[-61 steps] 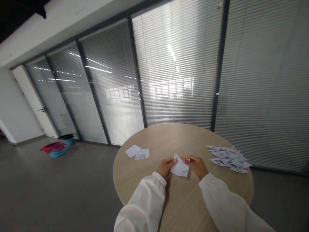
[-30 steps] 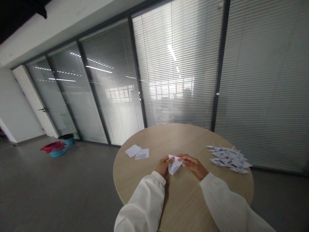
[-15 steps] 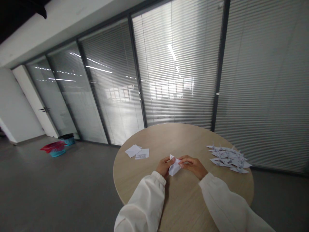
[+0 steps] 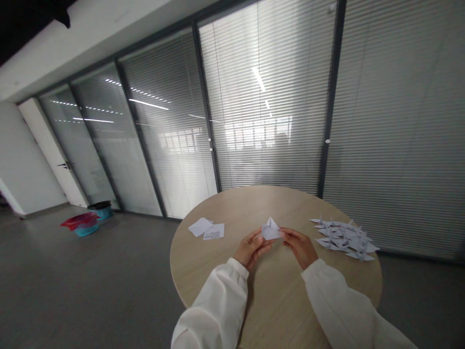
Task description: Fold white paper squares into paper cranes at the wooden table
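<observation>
Between my hands, a small piece of folded white paper is held above the round wooden table, a pointed tip standing up at its top. My left hand pinches its left side, with the other fingers below it. On the right edge, my right hand grips it between thumb and fingertips. Several folded paper cranes lie in a cluster on the table to the right of my right hand. Left of my hands are a few flat white paper squares, one bearing printed text.
A wall of glass panels with blinds rises behind the table. On the grey floor at left stand a blue basket with a red liner and another with a black liner. A white door is farther left.
The folded paper has turned from a narrow slanted position to a wider one with its point up, and sits slightly farther away. My right hand has shifted its hold to the paper's right edge.
</observation>
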The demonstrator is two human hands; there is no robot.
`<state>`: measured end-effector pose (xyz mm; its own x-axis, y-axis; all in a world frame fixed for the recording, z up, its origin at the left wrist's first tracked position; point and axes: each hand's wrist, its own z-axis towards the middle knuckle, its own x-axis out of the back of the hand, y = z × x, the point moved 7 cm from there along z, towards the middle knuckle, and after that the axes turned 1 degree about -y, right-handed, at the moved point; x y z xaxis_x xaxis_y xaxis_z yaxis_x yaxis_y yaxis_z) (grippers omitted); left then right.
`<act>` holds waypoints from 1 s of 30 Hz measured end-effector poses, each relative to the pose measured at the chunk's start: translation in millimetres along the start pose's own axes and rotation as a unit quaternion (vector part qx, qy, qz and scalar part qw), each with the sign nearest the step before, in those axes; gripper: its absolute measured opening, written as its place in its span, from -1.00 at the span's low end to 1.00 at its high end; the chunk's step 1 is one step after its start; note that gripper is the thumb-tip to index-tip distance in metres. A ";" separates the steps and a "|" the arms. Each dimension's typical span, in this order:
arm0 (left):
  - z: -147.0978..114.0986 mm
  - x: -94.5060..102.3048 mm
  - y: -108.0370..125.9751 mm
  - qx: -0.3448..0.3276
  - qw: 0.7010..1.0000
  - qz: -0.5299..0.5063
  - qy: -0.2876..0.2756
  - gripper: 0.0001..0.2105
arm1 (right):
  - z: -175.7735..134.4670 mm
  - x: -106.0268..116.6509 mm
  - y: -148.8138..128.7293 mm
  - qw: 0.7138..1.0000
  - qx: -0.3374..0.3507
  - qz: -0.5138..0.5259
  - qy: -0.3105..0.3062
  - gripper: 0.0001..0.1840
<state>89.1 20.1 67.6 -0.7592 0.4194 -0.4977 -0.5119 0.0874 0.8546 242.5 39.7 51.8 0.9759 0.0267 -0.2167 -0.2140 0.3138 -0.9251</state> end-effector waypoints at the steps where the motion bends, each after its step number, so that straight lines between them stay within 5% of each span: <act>1: 0.5 1.3 -0.8 0.000 1.000 0.005 0.006 -0.51 | 0.3 -0.2 1.3 1.000 -0.001 0.002 0.000 -0.66; 14: 3.8 15.5 -4.6 0.005 0.997 0.016 0.070 -0.71 | -8.1 -17.4 -23.2 0.992 0.064 -0.080 -0.072 -0.77; 21: 3.6 18.2 -5.5 0.004 0.995 0.052 0.079 -0.60 | -9.2 -20.0 -22.3 0.988 0.082 -0.106 -0.083 -0.78; 25: 2.5 19.0 -1.3 -0.019 0.993 0.076 0.094 -0.44 | -9.0 -17.9 -21.1 0.993 0.062 -0.087 -0.058 -0.64; 30: 3.2 17.1 0.3 -0.028 0.990 0.111 0.080 -0.54 | -7.7 -17.1 -20.3 0.997 0.041 -0.057 -0.044 -0.44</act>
<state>77.3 30.3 59.7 -0.9067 0.2743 -0.3204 -0.3446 -0.0436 0.9378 229.8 25.5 71.9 0.9944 0.0684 -0.0803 -0.1009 0.3955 -0.9129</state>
